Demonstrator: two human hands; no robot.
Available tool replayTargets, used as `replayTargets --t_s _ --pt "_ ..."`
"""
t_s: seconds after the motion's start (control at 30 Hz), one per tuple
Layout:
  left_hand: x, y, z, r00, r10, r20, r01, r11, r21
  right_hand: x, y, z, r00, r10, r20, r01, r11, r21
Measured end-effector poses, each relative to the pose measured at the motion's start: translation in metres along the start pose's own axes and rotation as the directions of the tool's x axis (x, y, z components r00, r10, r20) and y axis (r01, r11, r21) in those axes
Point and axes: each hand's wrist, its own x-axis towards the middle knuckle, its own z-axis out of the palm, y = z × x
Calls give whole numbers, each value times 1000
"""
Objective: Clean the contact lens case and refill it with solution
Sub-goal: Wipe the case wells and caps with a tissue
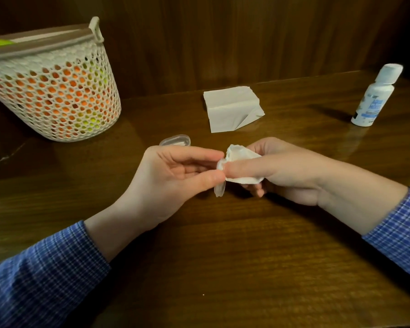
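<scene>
Your left hand: palm turned inward, fingers curled, thumb and index pinching small clear piece. Your right hand: index extended toward left fingertips, other fingers curled, gripping crumpled white wad. Both hands meet at centre. Forearms angle in from either side, blue checked sleeves at wrists.

Just one view here, head-mounted, looking forward and down over the desk from close up. Wide angle, so the edges bend a bit; both forearms come in from the bottom corners, wood paneling behind.
</scene>
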Motion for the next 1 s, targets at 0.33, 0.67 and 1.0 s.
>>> replayTargets --t_s 0.33,0.67,1.0 --pt "0 -2 -4 970 -228 82 231 973 -30 -4 5 8 920 -277 -275 148 900 -411" --pt "12 -4 -16 875 -415 250 484 730 -483 -9 6 -7 824 -476 -308 397 872 -287" --pt "12 -10 -13 905 -360 228 426 784 -452 -8 15 8 760 -611 -223 497 767 -407"
